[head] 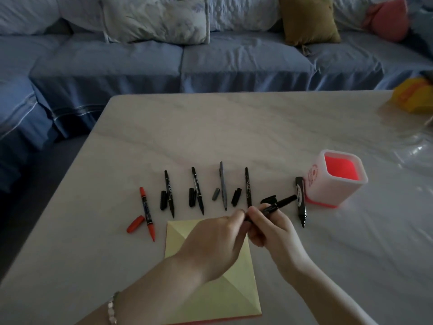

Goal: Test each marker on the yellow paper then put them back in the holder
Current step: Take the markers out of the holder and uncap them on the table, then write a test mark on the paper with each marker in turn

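Note:
The yellow paper [236, 292] lies near the table's front edge, partly under my arms. Above it, my right hand [271, 228] grips a black marker [282, 203] that points up and right. My left hand [218, 240] pinches the marker's near end, where a cap or tip is hidden by my fingers. Several uncapped markers lie in a row beyond the paper: a red marker [147, 213] with its red cap [135, 224] at the left, then black ones [169, 193] and a grey one [223, 185], each with a loose cap beside it. The white and red holder [332, 181] stands empty at the right.
Another black marker [300, 200] lies just left of the holder. A yellow object [412, 97] and clear plastic [419, 146] sit at the table's far right. A blue sofa [178, 59] with cushions runs behind the table.

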`<action>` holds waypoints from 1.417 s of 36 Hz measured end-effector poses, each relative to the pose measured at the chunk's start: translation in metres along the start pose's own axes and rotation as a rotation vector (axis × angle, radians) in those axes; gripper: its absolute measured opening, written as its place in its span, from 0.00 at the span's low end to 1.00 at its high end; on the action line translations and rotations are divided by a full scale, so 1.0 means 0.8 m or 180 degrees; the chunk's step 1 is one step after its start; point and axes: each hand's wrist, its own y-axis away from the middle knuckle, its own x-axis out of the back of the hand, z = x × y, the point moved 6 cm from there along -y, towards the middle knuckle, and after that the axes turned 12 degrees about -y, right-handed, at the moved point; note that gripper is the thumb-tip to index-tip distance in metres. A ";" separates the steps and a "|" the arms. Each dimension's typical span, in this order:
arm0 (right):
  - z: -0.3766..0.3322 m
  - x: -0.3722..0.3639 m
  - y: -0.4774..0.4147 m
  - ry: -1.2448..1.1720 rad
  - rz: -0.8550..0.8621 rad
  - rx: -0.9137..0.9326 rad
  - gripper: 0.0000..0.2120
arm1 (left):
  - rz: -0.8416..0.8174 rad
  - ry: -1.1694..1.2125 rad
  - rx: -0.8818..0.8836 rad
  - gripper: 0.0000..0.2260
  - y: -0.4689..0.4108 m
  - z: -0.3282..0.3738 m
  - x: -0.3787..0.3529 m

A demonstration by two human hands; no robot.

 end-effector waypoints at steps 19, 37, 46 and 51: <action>0.028 -0.027 0.010 -0.0268 -0.0211 0.0094 0.11 | -0.0880 0.1658 0.1033 0.20 0.036 -0.041 -0.006; 0.058 -0.026 0.012 0.0315 -0.0010 0.0507 0.08 | 0.0407 -0.1171 0.1626 0.31 0.174 -0.196 -0.027; 0.048 -0.007 0.031 0.1465 0.0002 0.1094 0.08 | 0.0392 0.0389 0.2067 0.14 0.143 -0.120 -0.011; 0.061 0.005 0.042 0.2886 -0.0197 0.1111 0.14 | -0.0181 0.1023 0.2641 0.22 0.132 -0.108 -0.039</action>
